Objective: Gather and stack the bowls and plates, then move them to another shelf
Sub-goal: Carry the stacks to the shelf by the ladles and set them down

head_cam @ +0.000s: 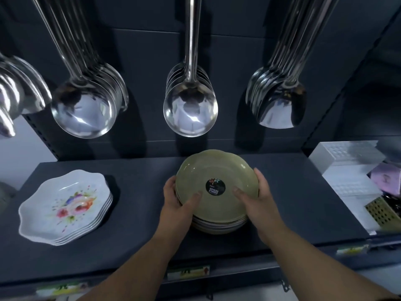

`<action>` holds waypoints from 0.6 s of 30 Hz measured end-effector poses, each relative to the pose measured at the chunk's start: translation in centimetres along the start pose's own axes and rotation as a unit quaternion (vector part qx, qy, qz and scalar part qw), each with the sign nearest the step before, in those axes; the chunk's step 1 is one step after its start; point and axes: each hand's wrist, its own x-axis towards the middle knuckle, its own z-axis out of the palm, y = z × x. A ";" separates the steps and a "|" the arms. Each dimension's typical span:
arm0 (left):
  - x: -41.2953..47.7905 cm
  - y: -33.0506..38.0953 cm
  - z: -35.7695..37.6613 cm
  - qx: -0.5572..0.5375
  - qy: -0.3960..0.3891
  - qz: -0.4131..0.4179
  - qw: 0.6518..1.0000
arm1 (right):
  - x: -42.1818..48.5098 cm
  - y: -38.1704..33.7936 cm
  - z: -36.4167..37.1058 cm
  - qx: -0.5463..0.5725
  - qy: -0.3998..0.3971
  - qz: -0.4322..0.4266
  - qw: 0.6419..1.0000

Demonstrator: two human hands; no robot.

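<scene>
A stack of olive-green scalloped plates (214, 170) sits in the middle of the dark shelf (141, 177), with a round black sticker on the top plate. My left hand (176, 200) grips the stack's left rim, thumb lying on the top plate. My right hand (253, 196) holds the right rim the same way, fingers curled round the far edge. To the left stands a second stack of white scalloped plates with a flower print (65, 205), untouched.
Steel ladles (191, 109) and spatulas (280, 101) hang in rows from the back panel above the shelf. White plastic baskets (347, 168) and a perforated gold holder (382, 211) stand at the right end. Price labels (188, 272) line the shelf's front edge.
</scene>
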 end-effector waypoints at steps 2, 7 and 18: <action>0.4 -0.2 0.2 0.021 -0.014 0.002 1.000 | 0.5 0.0 0.0 -0.010 0.017 -0.004 1.000; 0.8 0.0 0.3 0.071 -0.040 0.002 0.997 | 0.8 -0.8 -0.2 -0.072 0.031 -0.007 0.997; -4.3 7.5 4.8 0.350 -0.055 0.100 0.930 | -5.4 -6.7 -4.3 -0.221 0.038 -0.028 0.974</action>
